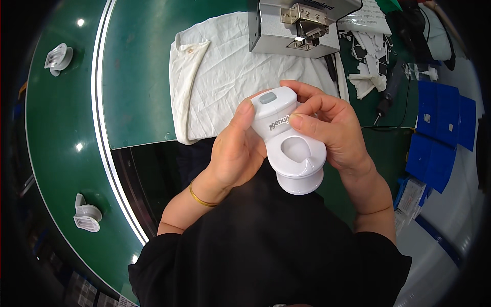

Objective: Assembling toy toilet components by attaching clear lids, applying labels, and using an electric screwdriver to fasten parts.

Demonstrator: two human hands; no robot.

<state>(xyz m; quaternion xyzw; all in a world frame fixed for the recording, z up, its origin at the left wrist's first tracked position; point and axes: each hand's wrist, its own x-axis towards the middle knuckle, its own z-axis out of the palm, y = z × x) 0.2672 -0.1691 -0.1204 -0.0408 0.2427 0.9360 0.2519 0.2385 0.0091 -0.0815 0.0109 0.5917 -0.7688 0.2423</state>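
Observation:
A white plastic miniature toilet [296,156] is held up in front of my chest, over the near edge of the green worktable [138,92]. It has a grey oval button on top of its tank, dark lettering on the tank's front and a round opening in the seat. My left hand [232,146] grips the tank's left side, thumb along its edge. From the right, my right hand [332,125] has fingers behind the tank, while its thumb and bent index finger press at the end of the lettering. Whether they pinch something small there, I cannot tell.
A white cloth [220,77] covers part of the table, with a grey metal machine [268,30] on it. To the right lie crumpled white strips [368,56] and a dark corded power screwdriver [389,92]. Blue bins [440,112] stand beyond. Similar white pieces [60,59] sit on the left green surface [61,128].

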